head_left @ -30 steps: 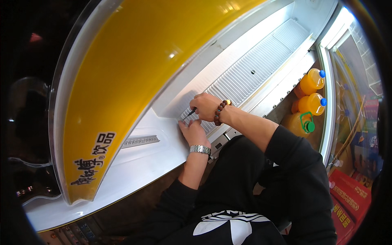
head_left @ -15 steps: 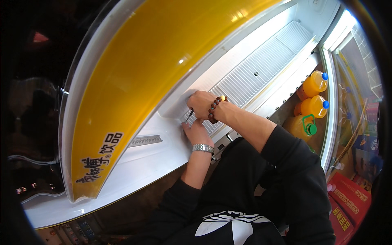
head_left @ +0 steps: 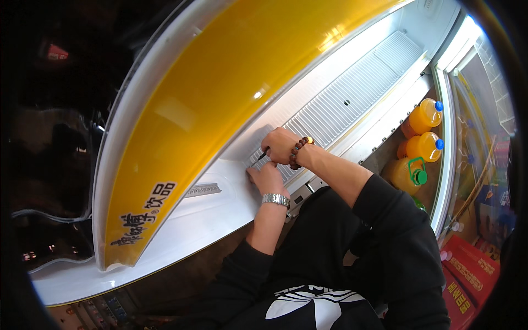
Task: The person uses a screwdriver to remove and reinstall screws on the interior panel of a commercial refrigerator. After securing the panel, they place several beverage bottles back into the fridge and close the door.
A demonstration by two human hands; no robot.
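While the left hand (head_left: 268,179), wearing a silver wristwatch, presses flat with spread fingers to steady the white slatted vent grille (head_left: 335,107) of the drinks cooler, the right hand (head_left: 281,144) pinches a thin dark tool (head_left: 262,156), seemingly a screwdriver, at its corner.

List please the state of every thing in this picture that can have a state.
Left hand: flat on the white panel, holds nothing.
Right hand: closed on a thin dark tool.
Vent grille: in place.
Cooler door: open.
Orange bottles: upright, capped.
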